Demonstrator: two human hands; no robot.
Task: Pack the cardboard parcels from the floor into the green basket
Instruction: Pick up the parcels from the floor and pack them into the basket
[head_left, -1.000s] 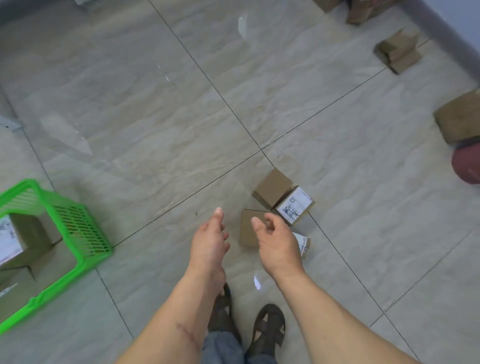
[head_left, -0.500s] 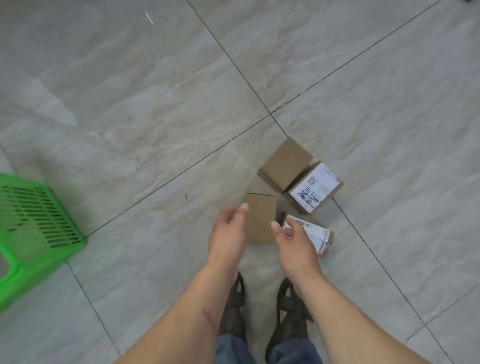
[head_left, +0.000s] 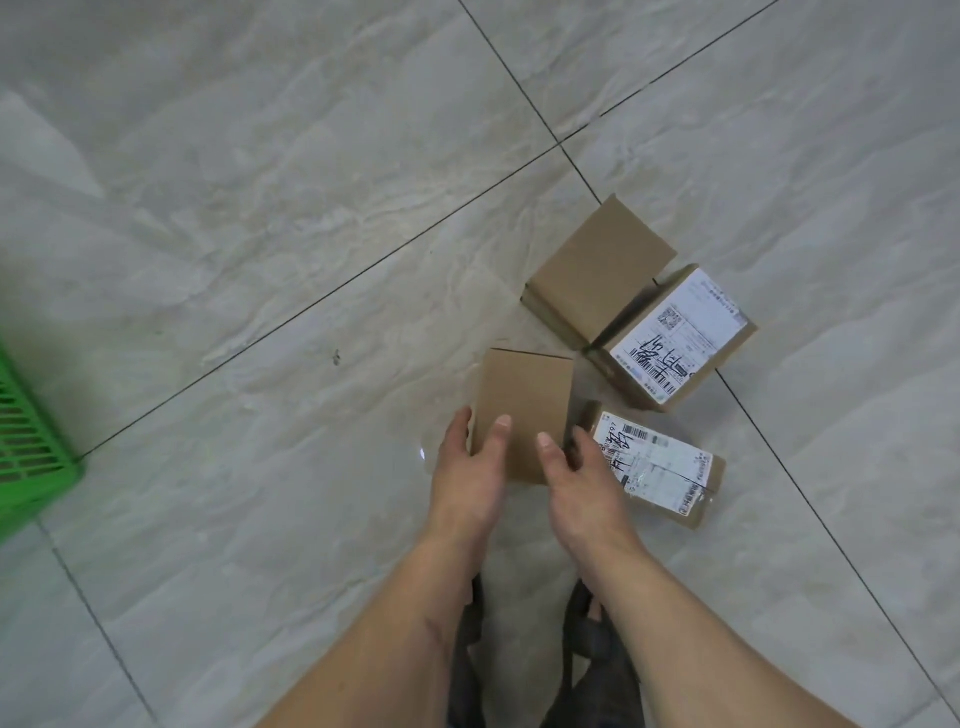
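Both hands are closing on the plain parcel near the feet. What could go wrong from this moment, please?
1. The left hand and right hand touch only the near end of the plain parcel, so it may tip or slip when lifted.
2. The labelled parcel lies right beside the right hand's fingers; they could knock it aside.
3. The green basket sits far to the left, so a loose grip might fail during the carry.

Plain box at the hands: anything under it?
Grey floor tile shows around the plain box. Both thumbs lie on top; left hand and right hand cover its near edge. Underneath is hidden.
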